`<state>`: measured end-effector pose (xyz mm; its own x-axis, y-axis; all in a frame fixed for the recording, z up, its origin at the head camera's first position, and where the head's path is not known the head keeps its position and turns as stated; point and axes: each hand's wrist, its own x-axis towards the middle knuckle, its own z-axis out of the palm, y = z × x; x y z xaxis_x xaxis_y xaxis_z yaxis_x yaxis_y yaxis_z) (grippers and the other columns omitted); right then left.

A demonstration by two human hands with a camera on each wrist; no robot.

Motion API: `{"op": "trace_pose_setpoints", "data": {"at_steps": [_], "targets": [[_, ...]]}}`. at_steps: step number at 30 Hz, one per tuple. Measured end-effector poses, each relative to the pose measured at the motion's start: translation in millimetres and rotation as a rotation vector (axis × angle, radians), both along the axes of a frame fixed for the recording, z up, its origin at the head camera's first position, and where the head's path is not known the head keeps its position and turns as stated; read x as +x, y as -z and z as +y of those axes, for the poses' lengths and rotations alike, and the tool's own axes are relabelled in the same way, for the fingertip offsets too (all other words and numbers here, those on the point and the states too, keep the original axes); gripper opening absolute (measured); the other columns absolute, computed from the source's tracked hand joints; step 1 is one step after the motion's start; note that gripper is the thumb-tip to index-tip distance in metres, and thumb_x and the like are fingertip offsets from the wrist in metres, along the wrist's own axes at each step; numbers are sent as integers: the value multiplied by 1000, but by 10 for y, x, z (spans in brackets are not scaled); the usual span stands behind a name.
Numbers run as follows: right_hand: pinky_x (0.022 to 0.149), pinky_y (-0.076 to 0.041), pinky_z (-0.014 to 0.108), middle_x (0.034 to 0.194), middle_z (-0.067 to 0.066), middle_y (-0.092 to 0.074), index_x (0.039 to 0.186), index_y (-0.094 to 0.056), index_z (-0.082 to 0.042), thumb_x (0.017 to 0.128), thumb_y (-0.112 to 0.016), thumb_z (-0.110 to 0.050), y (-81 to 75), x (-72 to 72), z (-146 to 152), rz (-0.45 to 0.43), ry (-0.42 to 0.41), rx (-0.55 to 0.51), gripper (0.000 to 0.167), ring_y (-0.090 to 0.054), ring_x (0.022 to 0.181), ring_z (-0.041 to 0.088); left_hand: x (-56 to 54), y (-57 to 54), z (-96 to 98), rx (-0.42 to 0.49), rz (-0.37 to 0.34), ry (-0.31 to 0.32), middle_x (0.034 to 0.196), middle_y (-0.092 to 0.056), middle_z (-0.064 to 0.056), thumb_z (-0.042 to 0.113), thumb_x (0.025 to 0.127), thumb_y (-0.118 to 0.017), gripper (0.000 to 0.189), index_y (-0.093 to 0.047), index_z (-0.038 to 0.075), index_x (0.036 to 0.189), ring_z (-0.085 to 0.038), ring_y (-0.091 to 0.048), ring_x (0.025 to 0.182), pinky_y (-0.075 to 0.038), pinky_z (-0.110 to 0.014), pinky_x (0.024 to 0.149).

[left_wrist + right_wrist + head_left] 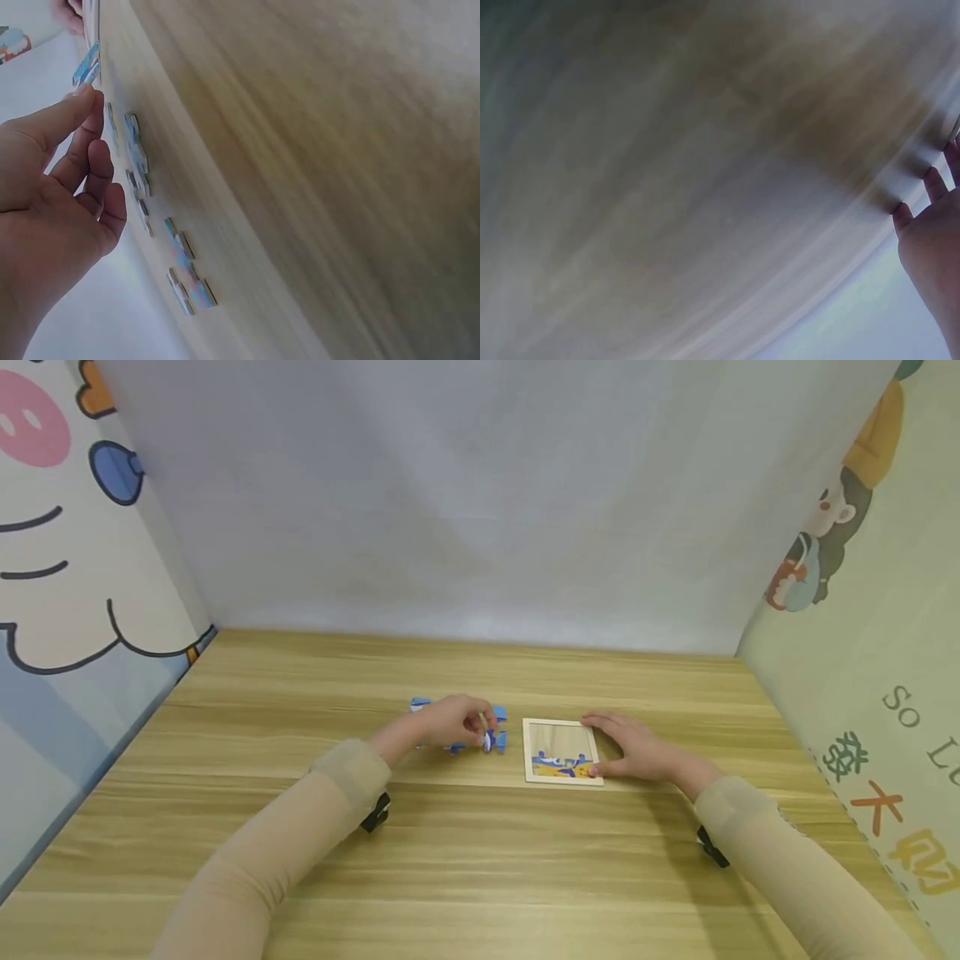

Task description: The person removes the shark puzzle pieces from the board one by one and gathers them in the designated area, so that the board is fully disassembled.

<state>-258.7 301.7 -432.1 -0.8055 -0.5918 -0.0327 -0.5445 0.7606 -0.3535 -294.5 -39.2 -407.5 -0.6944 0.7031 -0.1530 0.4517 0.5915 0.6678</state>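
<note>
My left hand [450,720] pinches a small blue-and-white jigsaw piece [87,66] between thumb and fingertips, just above the table. Under and around that hand lie loose jigsaw pieces [500,713], some hidden by it in the head view. To their right is a square puzzle tray [562,780] with a pale rim. Joined pieces [553,763] in blue, white and orange fill its near part, while the far part shows bare wood colour. My right hand [637,752] rests at the tray's right side, fingers extended at the far corner, thumb by the near corner.
The wood-grain table [465,860] runs back to a plain pale curtain [480,510]. Printed cartoon panels stand at the left [67,527] and right [862,635]. Several loose pieces [187,277] lie scattered in the left wrist view.
</note>
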Motion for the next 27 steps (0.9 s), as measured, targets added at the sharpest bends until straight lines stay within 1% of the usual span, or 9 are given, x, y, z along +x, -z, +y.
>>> {"op": "trace_pose_setpoints", "data": {"at_steps": [4,9,14,18,21,24,27], "targets": [[107,-23,59,146,20,-35,142,-38,-5,82,-69,-47,-15,19,-2,0,2,6,79,-31,134,40,-9,52,-11,-21,8,-2,87,-62,1,9,89,-64,15,-61,12,104,-12,-57,81,-48,-25,74],[108,-22,59,148,19,-34,143,-37,-6,82,-68,-48,-29,34,-6,-12,8,11,80,-30,135,40,-22,109,-13,-70,34,7,87,-61,3,13,89,-65,15,-61,15,103,-11,-55,80,-46,-24,72],[108,-21,59,148,19,-33,143,-36,-7,83,-67,-49,-22,32,-3,-21,10,13,80,-29,136,40,-28,131,0,-96,62,13,86,-61,3,15,88,-66,15,-60,15,102,-10,-55,80,-46,-23,72],[108,-20,59,149,19,-33,143,-36,-7,82,-68,-48,-17,22,-3,-24,11,11,80,-28,136,40,-23,100,41,-86,74,-6,86,-60,3,16,87,-68,17,-61,13,103,-11,-54,79,-46,-24,73],[108,-21,59,148,19,-33,143,-36,-6,82,-68,-48,-13,16,-2,-21,8,13,80,-28,136,40,-15,53,110,-77,124,-11,88,-60,5,18,86,-69,21,-62,13,106,-10,-55,82,-46,-27,78],[108,-21,59,148,19,-33,142,-37,-6,82,-68,-48,-13,15,-4,-18,5,12,80,-29,136,40,9,-12,205,-76,188,6,94,-61,6,20,85,-71,25,-63,15,108,-12,-54,92,-40,-36,90],[108,-21,59,148,20,-33,142,-37,-5,82,-68,-47,-16,18,-9,-18,2,5,79,-29,136,40,49,-73,308,-78,219,26,103,-61,3,21,84,-72,27,-64,16,109,-18,-49,106,-32,-47,97]]}}
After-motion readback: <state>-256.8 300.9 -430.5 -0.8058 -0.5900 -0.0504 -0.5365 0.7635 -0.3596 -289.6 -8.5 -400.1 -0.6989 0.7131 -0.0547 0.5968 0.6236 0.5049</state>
